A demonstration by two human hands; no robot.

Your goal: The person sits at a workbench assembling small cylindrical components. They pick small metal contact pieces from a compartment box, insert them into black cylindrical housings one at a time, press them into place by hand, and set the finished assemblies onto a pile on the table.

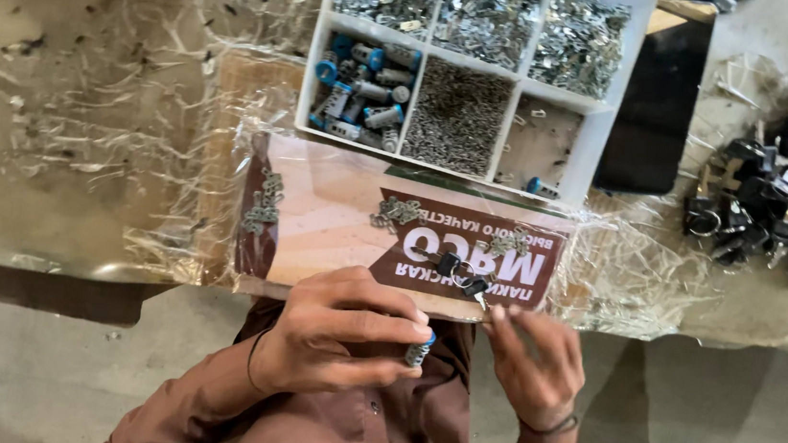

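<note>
1. Lower centre of the frame: the left hand pinches a small metal cylinder with a blue end in a closed grip.
2. Just right, the right hand fingers a tiny part – grip pressed together – beside black-headed keys on the desk.
3. Top centre – a white compartment tray of metal parts; a pile of black parts at right.

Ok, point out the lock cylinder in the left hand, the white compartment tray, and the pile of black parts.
lock cylinder point(419, 349), head view, on its metal body below the blue end, at the left hand's fingertips.
white compartment tray point(520, 78), head view, on a white divider wall.
pile of black parts point(785, 206), head view, on the heap's middle.
</note>
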